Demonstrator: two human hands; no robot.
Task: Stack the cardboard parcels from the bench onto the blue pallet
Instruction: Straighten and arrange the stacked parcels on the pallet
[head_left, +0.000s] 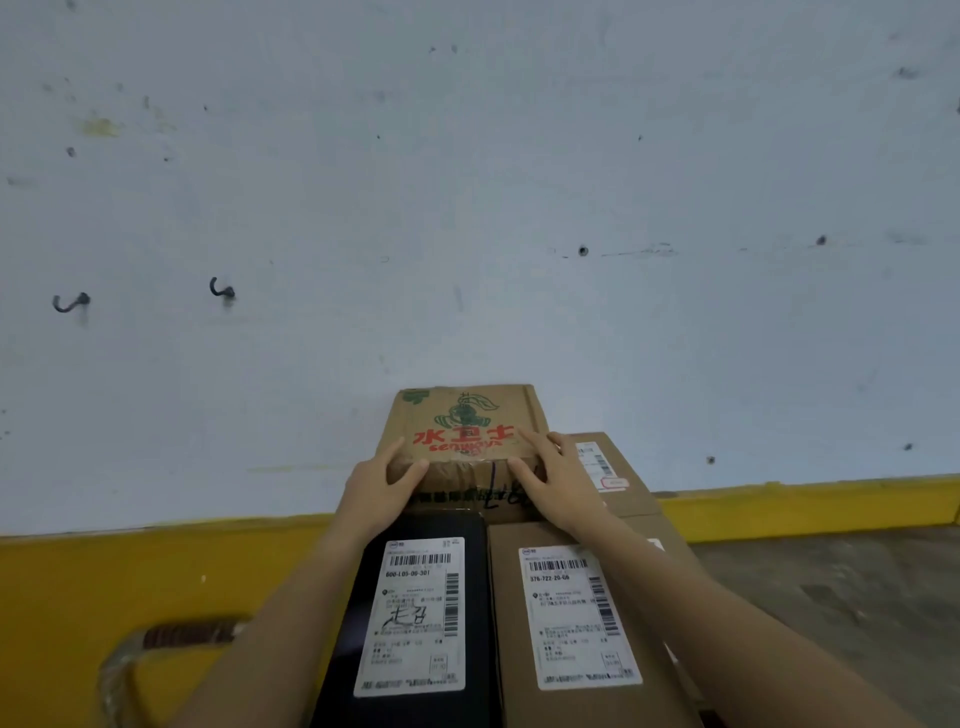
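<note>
A small cardboard parcel with red characters and a green drawing (467, 423) sits on top of the stack, against the wall. My left hand (382, 480) grips its near left corner, thumb on the front face. My right hand (553, 470) holds its near right corner, fingers lying over the top edge. Below it lies another cardboard box with black writing (483, 501). Closer to me are a black parcel with a white label (421, 613) and a brown parcel with a white label (576, 618). The blue pallet is hidden under the stack.
A further brown box with a label (608, 467) stands to the right behind my right hand. The pale wall (467, 208) with a yellow base stripe (810, 501) is just behind. Two hooks (70, 303) stick out at left. A taped handle (176, 636) lies bottom left. Grey floor (831, 587) is at right.
</note>
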